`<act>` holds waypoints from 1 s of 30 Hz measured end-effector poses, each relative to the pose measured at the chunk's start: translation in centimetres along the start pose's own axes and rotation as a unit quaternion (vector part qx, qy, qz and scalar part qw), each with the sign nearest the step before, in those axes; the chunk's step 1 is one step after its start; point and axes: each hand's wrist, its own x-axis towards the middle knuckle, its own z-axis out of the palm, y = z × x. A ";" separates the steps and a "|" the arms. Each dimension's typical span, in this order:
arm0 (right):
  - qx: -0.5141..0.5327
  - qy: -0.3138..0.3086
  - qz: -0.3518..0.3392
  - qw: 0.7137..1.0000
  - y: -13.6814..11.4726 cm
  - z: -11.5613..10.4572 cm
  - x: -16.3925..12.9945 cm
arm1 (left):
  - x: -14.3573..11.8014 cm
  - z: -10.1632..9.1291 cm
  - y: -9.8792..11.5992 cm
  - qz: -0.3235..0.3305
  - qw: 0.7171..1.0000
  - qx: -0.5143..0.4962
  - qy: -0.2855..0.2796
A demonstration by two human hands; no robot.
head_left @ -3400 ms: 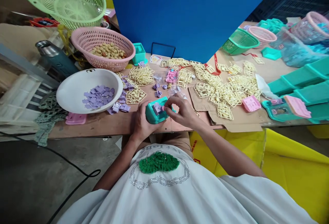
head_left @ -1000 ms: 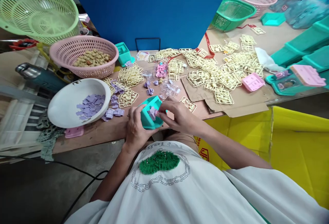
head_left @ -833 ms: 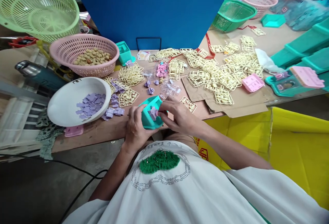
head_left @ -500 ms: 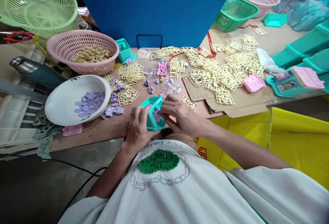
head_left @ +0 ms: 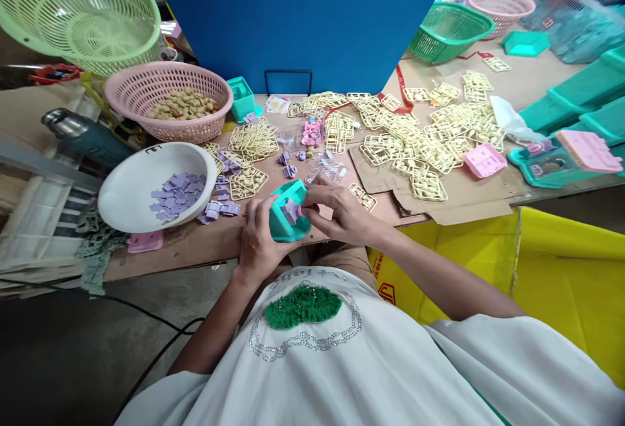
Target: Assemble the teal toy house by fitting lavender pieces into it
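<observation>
My left hand (head_left: 257, 238) grips a small teal plastic box (head_left: 284, 221) at the near table edge. A lilac plastic piece (head_left: 291, 210) sits on the box's open face. My right hand (head_left: 339, 210) pinches at that lilac piece with its fingertips, touching the box too. Just left of the hands lie loose lilac pieces (head_left: 218, 207), and a white bowl (head_left: 134, 211) holds more of them.
A pink basket (head_left: 168, 97) of tan parts and a pale green basket (head_left: 78, 9) stand at back left. Cream plastic frames (head_left: 420, 146) cover the table's middle and right on cardboard (head_left: 463, 208). Teal trays (head_left: 576, 97) line the right. A yellow bin (head_left: 561, 269) sits below the table.
The teal box has stayed in my left hand, turning slightly. My right fingers keep working at the lilac piece on it. The view has shifted a little.
</observation>
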 end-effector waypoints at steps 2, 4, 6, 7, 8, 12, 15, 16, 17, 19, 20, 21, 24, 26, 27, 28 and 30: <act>0.005 0.025 0.013 1.000 -0.1 -0.2 -0.2 | 0.0 -0.1 -0.2 -0.006 1.000 -0.007 -0.001; 0.014 0.037 0.033 0.999 -0.1 -0.3 -0.4 | 0.0 -0.2 -0.3 -0.013 1.000 -0.010 -0.003; 0.024 0.031 0.051 0.998 -0.2 -0.3 -0.5 | 0.0 -0.2 -0.3 -0.015 1.000 -0.009 -0.004; 0.027 0.025 0.056 0.998 -0.1 -0.2 -0.5 | 0.0 -0.2 -0.3 -0.014 1.000 -0.008 -0.003; 0.029 0.019 0.058 0.998 -0.1 -0.1 -0.4 | 0.0 -0.2 -0.3 -0.012 1.000 -0.008 -0.002; 0.035 0.003 0.059 0.998 0.3 0.4 -0.3 | 0.1 -0.3 -0.2 -0.002 1.000 -0.012 -0.004; 0.044 -0.008 0.066 0.997 0.7 0.6 -0.3 | 0.1 -0.4 -0.1 -0.001 1.000 -0.010 -0.005; 0.050 -0.013 0.070 0.996 0.9 0.7 -0.3 | 0.1 -0.4 -0.1 0.000 1.000 -0.009 -0.004; 0.058 -0.018 0.073 0.995 1.0 0.7 -0.3 | 0.1 -0.4 -0.1 0.000 1.000 -0.008 -0.004; 0.073 -0.028 0.078 0.994 1.3 0.6 -0.3 | 0.1 -0.5 -0.1 0.002 1.000 -0.007 -0.004; 0.079 -0.032 0.078 0.993 1.4 0.6 -0.3 | 0.1 -0.5 -0.1 0.001 1.000 -0.007 -0.006; 0.081 -0.034 0.078 0.993 1.5 0.5 -0.3 | 0.1 -0.5 -0.1 0.001 1.000 -0.006 -0.008; 0.067 -0.031 0.069 0.995 1.4 0.5 -0.2 | 0.2 -0.6 -0.1 0.000 1.000 -0.002 -0.014; 0.047 -0.022 0.056 0.997 1.1 0.5 -0.2 | 0.2 -0.5 -0.1 0.001 1.000 -0.003 -0.014; 0.038 -0.017 0.049 0.998 0.9 0.6 -0.1 | 0.2 -0.5 -0.1 0.002 1.000 -0.003 -0.013; 0.028 -0.014 0.043 0.999 0.7 0.6 -0.1 | 0.2 -0.5 -0.1 0.003 1.000 -0.004 -0.011; 0.013 -0.012 0.040 0.999 0.4 0.7 0.0 | 0.1 -0.4 -0.1 0.005 1.000 -0.004 -0.007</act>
